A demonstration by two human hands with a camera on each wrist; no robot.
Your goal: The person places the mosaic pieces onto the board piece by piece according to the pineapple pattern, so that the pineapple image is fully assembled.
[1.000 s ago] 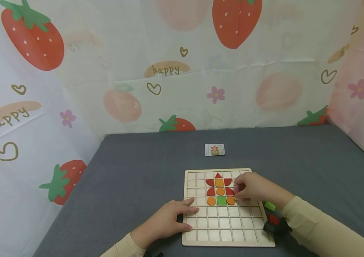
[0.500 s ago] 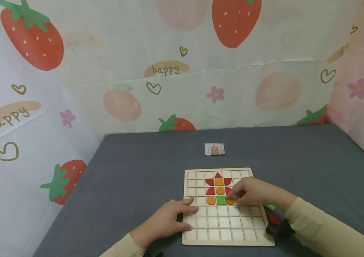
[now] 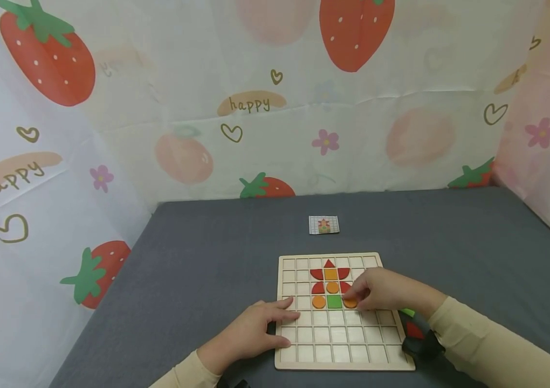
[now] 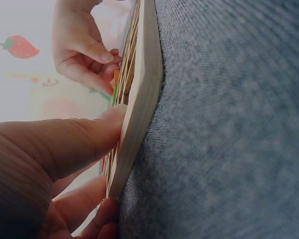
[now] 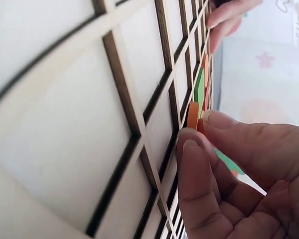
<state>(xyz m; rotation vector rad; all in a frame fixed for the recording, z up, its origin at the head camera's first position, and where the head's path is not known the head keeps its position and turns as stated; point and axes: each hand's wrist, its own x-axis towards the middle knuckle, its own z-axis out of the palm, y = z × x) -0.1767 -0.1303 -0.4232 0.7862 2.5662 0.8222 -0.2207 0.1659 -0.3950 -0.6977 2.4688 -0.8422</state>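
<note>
right fingers (image 3: 355, 286) pinch an orange disc (image 3: 350, 304).

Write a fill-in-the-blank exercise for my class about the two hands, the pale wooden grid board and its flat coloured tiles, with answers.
1. The left hand rests on the pale wooden grid board's ____ edge in the head view.
2. The right hand touches a flat round tile coloured ____.
3. Beside it lies a flat square tile coloured ____.
4. The topmost flat red tile is shaped like a ____.

Missing words: left; orange; green; triangle.
</note>
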